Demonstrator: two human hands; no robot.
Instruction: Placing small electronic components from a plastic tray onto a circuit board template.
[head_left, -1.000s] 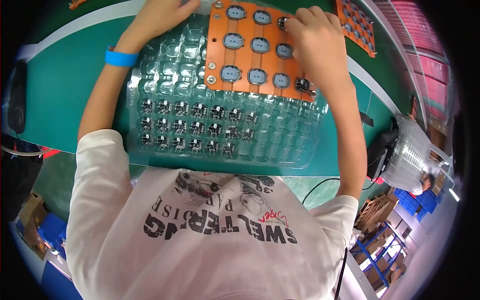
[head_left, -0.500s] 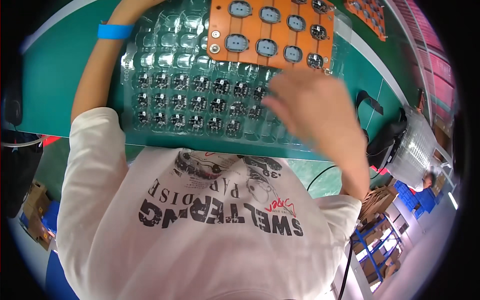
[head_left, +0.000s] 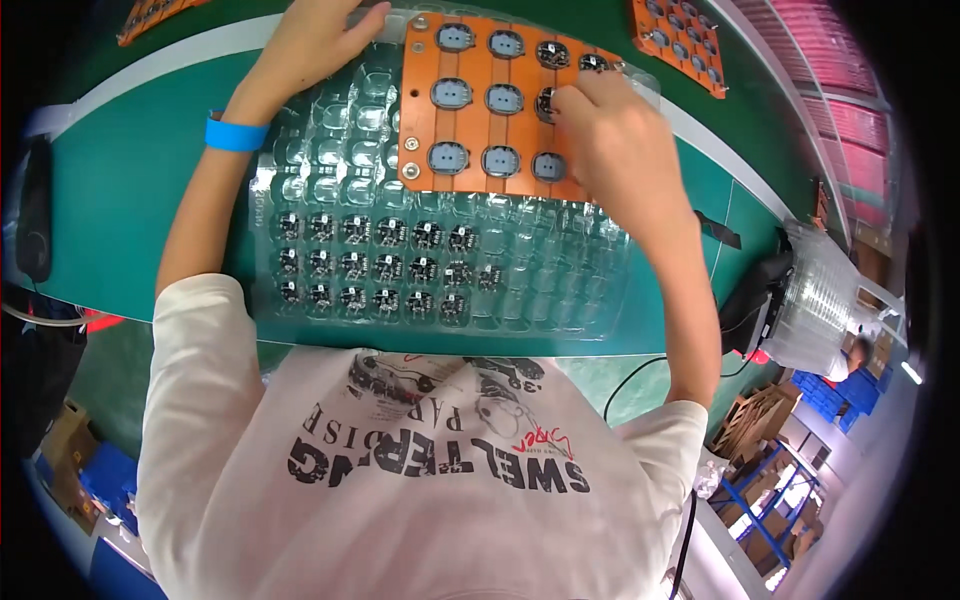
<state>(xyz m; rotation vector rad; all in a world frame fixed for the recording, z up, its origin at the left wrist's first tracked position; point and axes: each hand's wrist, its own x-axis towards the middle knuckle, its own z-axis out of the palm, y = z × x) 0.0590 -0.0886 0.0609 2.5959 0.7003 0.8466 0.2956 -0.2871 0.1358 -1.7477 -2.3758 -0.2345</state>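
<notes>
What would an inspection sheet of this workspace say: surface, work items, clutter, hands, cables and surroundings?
Surface: green table.
Work items: clear tray with black boards in three rows of its near part; orange plate over its far part, boards in some recesses.
Clutter: black strap on the right; two more orange plates toward the far side.
Left hand: left hand near the plate's far left corner; contact unclear.
Right hand: right hand over the plate's right part, fingertips at a recess; grip hidden.
Cables: black cable by the near edge; pale cable on the left.
Surroundings: blue bins and another person, partly visible, at right.
</notes>
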